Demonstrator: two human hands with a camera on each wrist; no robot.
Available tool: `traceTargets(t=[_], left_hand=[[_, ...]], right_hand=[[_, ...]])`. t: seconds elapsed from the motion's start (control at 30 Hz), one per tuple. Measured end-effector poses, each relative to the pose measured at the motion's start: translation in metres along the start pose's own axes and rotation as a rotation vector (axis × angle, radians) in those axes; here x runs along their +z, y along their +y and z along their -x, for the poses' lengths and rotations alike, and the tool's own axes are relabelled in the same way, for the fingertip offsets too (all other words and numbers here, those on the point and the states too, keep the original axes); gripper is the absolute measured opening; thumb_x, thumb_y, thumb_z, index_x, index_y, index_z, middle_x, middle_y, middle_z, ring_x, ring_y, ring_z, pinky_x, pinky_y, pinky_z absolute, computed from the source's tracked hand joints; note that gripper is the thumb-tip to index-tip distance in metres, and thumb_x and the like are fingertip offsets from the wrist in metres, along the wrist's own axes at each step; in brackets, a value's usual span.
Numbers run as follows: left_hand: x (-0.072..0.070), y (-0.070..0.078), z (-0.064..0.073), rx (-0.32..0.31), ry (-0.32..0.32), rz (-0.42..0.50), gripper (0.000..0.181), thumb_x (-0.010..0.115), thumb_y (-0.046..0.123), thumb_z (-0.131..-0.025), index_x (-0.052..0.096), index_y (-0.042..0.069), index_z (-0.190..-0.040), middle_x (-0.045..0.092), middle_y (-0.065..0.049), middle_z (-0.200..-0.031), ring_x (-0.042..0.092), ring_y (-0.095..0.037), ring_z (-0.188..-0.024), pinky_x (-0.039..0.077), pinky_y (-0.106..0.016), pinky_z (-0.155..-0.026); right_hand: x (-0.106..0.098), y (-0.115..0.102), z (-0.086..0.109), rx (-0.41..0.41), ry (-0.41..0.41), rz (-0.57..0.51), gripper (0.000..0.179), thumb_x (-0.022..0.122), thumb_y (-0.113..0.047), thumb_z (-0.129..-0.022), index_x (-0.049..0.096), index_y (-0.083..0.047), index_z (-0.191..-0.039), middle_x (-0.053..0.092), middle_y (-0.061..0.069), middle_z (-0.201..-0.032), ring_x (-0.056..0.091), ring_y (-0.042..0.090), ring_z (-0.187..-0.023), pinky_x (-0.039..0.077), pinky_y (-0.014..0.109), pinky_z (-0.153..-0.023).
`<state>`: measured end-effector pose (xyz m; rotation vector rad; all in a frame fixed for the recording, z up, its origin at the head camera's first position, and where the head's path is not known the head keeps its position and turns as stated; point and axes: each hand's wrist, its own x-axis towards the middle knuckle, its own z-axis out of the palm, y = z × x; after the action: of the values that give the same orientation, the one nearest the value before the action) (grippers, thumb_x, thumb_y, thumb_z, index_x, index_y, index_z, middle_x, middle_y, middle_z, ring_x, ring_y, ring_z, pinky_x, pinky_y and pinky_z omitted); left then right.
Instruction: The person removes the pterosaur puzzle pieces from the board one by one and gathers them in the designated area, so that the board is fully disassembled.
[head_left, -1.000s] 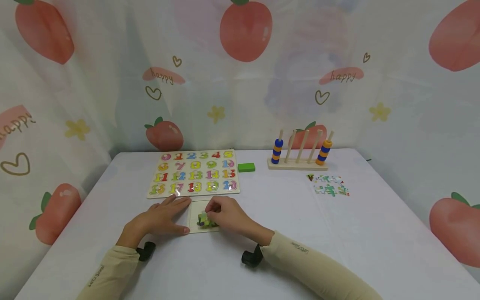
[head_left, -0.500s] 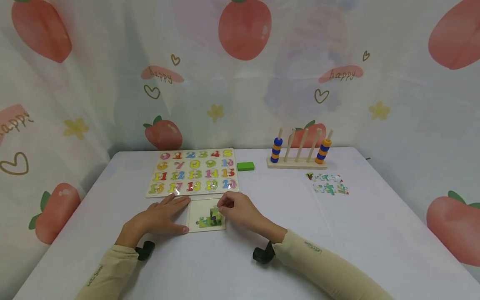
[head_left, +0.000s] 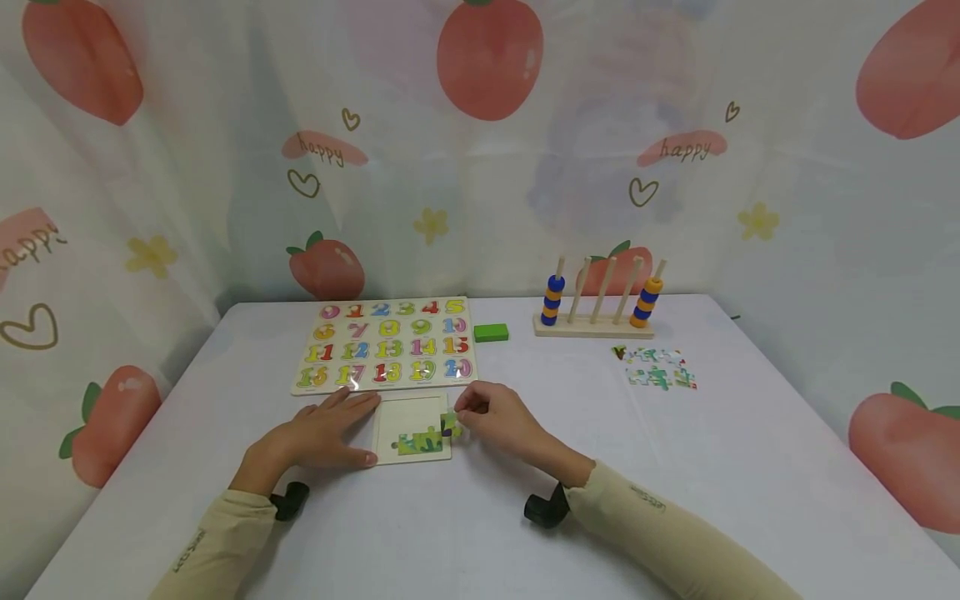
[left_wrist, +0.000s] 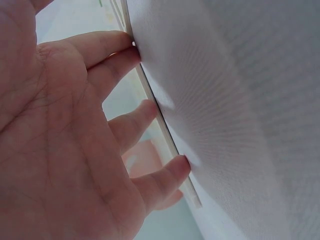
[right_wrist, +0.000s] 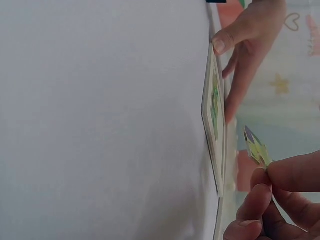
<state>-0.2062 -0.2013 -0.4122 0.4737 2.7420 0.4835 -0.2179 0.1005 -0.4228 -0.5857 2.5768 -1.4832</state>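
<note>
A green puzzle piece (right_wrist: 256,147) is pinched between thumb and fingertips of my right hand (head_left: 498,417), held above the right edge of the puzzle tray (head_left: 411,408). Joined green pieces (head_left: 420,442) lie along the lower part of that square, pale tray. My left hand (head_left: 318,433) rests with spread fingers at the tray's left side, its thumb at the lower left corner. In the left wrist view, several fingertips (left_wrist: 172,172) touch a thin pale board edge.
Just behind the tray lies a number board (head_left: 386,346). A green block (head_left: 491,333) sits to its right. Farther right stand a wooden peg rack (head_left: 596,327) with blue and orange beads, and several loose puzzle pieces (head_left: 660,369).
My right hand has moved right with the pinched puzzle piece, from over the joined pieces to the tray's right edge. The left hand has stayed at the tray's left side.
</note>
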Motion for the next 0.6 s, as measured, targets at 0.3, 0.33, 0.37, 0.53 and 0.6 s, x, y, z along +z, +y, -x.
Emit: traceTargets(t=[0.3,0.33,0.37,0.53,0.6], left_hand=[[-0.001,0.0,0.0,0.005,0.009,0.004,0.1,0.088,0.047,-0.088,0.038,0.012,-0.168,0.032,-0.014,-0.172,0.012,-0.046,-0.161,0.014,-0.076,-0.122],[-0.001,0.0,0.0,0.007,0.009,0.005,0.101,0.088,0.048,-0.088,0.038,0.012,-0.168,0.032,-0.014,-0.172,0.012,-0.046,-0.161,0.014,-0.076,-0.122],[-0.001,0.0,0.0,0.008,0.008,0.007,0.1,0.088,0.047,-0.088,0.038,0.012,-0.168,0.032,-0.015,-0.172,0.012,-0.046,-0.161,0.014,-0.076,-0.122],[0.0,-0.001,0.0,0.012,0.007,0.012,0.1,0.087,0.047,-0.088,0.038,0.011,-0.167,0.032,-0.016,-0.172,0.012,-0.047,-0.161,0.014,-0.077,-0.122],[0.0,-0.001,0.0,0.011,0.008,0.011,0.099,0.087,0.046,-0.089,0.038,0.01,-0.167,0.032,-0.017,-0.172,0.012,-0.047,-0.161,0.014,-0.076,-0.122]], right_hand=[[-0.014,0.005,0.005,0.019,0.036,0.029,0.007,0.068,-0.001,-0.1,0.073,-0.006,-0.102,0.07,0.0,-0.096,0.063,0.02,-0.089,0.057,0.032,-0.083],[-0.016,0.006,0.006,0.024,0.042,0.034,0.007,0.068,-0.001,-0.1,0.073,-0.006,-0.102,0.07,0.0,-0.096,0.063,0.02,-0.089,0.057,0.032,-0.083],[-0.018,0.007,0.007,0.028,0.048,0.039,0.007,0.068,-0.001,-0.1,0.073,-0.006,-0.101,0.07,0.0,-0.096,0.063,0.02,-0.089,0.057,0.032,-0.083],[-0.028,0.013,0.011,0.043,0.078,0.063,0.007,0.069,-0.001,-0.099,0.074,-0.006,-0.101,0.071,0.0,-0.095,0.063,0.019,-0.088,0.057,0.031,-0.082],[-0.032,0.015,0.013,0.047,0.085,0.068,0.007,0.069,-0.001,-0.1,0.074,-0.006,-0.101,0.071,0.0,-0.095,0.063,0.02,-0.089,0.057,0.031,-0.082]])
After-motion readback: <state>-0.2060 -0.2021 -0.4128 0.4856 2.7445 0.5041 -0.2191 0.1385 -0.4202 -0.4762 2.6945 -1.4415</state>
